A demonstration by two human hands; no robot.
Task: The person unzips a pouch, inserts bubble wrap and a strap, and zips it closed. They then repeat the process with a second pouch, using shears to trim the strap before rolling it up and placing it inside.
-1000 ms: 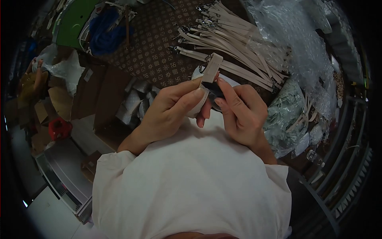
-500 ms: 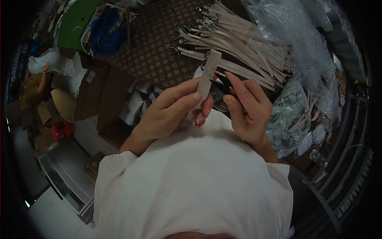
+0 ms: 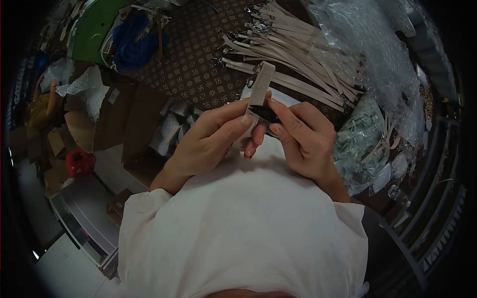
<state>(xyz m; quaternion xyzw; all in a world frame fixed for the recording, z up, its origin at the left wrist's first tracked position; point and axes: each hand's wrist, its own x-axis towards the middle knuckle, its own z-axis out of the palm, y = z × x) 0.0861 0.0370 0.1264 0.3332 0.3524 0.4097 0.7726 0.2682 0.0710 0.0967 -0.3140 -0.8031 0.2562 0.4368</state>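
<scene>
My left hand [image 3: 208,136] is closed on a beige fabric strap [image 3: 262,82], its thumb pressed on the front. The strap stands up past my fingers in a folded loop, with a metal clasp beside its upper end. In my right hand [image 3: 307,136] is a pair of small black thread snips [image 3: 264,113], held between thumb and fingers. The blades lie across the strap just above my left thumb; whether they touch a thread is too small to tell. The strap's lower end is partly hidden by my left hand.
Beige straps with metal clasps [image 3: 293,54] lie in a pile on the brown patterned table cover [image 3: 198,74]. Bubble wrap [image 3: 372,49] and a plastic bag [image 3: 360,144] are on the right. An open cardboard box [image 3: 141,119] stands left; another person's arm [image 3: 52,102] shows far left.
My right hand has moved left with the snips, bringing the blades from beside the strap to across it. Their two points were apart before. The left hand stays nearly still.
</scene>
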